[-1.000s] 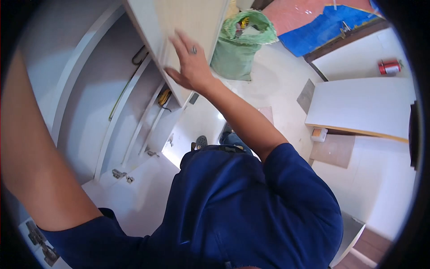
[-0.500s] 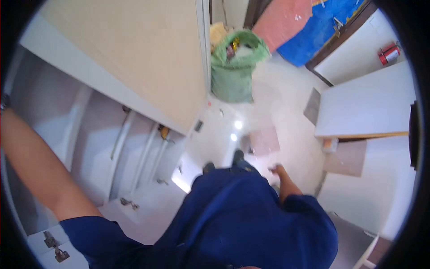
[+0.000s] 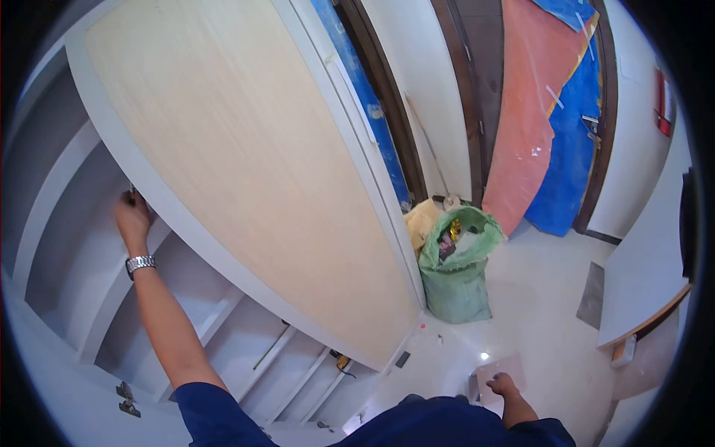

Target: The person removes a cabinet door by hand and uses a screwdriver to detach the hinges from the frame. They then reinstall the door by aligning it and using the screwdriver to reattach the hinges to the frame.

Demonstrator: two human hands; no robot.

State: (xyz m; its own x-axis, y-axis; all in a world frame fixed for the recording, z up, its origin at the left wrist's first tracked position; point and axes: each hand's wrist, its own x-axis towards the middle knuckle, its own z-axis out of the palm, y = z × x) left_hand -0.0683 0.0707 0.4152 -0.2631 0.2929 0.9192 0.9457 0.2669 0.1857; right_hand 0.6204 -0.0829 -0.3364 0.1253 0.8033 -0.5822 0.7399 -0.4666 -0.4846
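Observation:
My left hand [image 3: 132, 217], with a metal-banded watch [image 3: 140, 262] on its wrist, reaches into the white shelved cabinet [image 3: 45, 175]. Its fingers close on something small and dark at the inner edge of the cabinet's wood-faced panel [image 3: 246, 156]; I cannot make out what it is. Low on the right, my right hand [image 3: 503, 384] hangs over the floor. The fingers there are curled in, and whatever they may hold is too small to tell. Metal hinges [image 3: 128, 401] sit on the white cabinet door at lower left.
A green sack [image 3: 456, 287] stuffed with scraps stands by the panel's far end. A yellow and black tool [image 3: 342, 362] lies on a lower shelf. Pink and blue sheeting [image 3: 532, 134] covers the doorway behind. To the right is a white cabinet [image 3: 648, 246]; a flat square piece [image 3: 592, 294] lies beside it.
The view has tilted up and shows more of the cabinet and doorway. My left hand, out of sight before, now appears at the panel's inner edge. The right hand still hangs low.

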